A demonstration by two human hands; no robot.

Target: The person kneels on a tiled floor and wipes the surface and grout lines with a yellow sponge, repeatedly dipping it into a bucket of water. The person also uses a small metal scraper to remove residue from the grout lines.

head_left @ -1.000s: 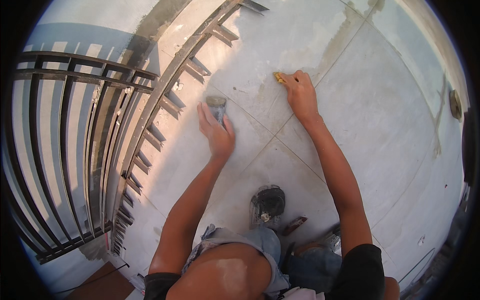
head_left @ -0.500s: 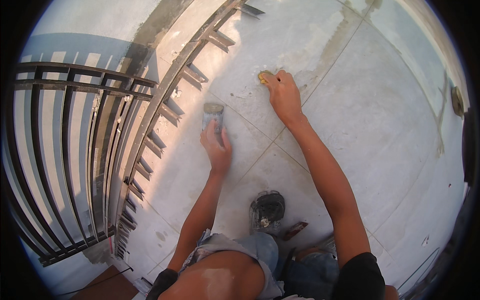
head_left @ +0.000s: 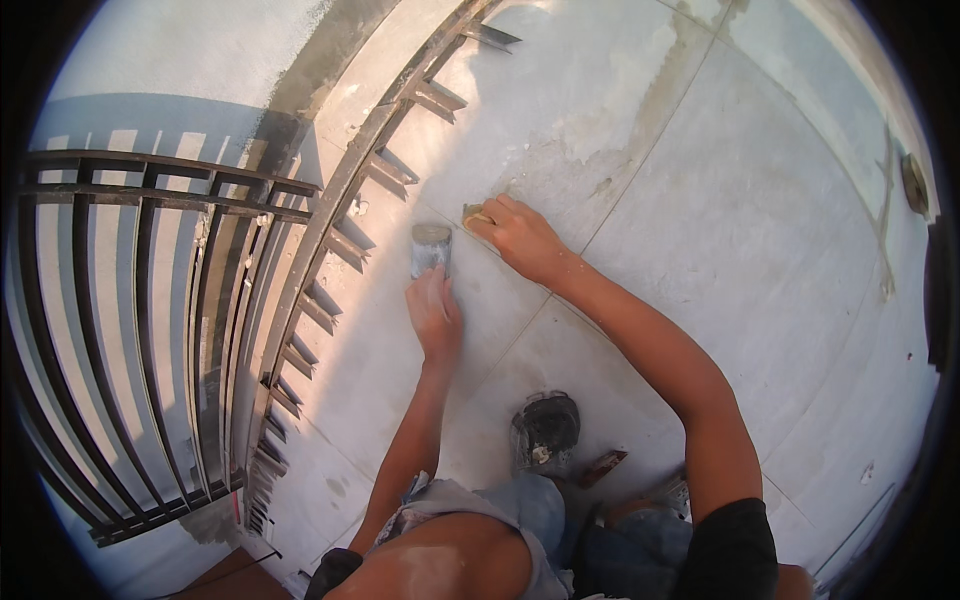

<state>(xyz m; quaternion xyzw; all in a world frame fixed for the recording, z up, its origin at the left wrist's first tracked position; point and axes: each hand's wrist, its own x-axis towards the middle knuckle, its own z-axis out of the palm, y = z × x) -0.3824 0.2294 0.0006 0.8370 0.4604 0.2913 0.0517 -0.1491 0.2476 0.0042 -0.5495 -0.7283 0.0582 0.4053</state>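
My left hand (head_left: 435, 320) is closed on the near end of a small, clear, cup-like container (head_left: 430, 255) with a tan far end. It is low over the tiled floor (head_left: 640, 330). My right hand (head_left: 525, 240) pinches a small yellowish sponge-like pad (head_left: 478, 216) just right of the container, close to the floor. Fingers hide part of the pad. Damp, greyish smears (head_left: 545, 165) mark the tile beyond my right hand.
A brown metal railing (head_left: 165, 190) lies at the left, beside a long metal bar with short prongs (head_left: 345, 175). Near my knees are a dark, dusty rounded object (head_left: 547, 425) and a flat reddish-brown piece (head_left: 603, 467). A round brownish thing (head_left: 913, 183) is at far right.
My right hand has moved left and nearer with the pad, toward the container. My left hand's fingers have closed in around the container, which has shifted slightly nearer.
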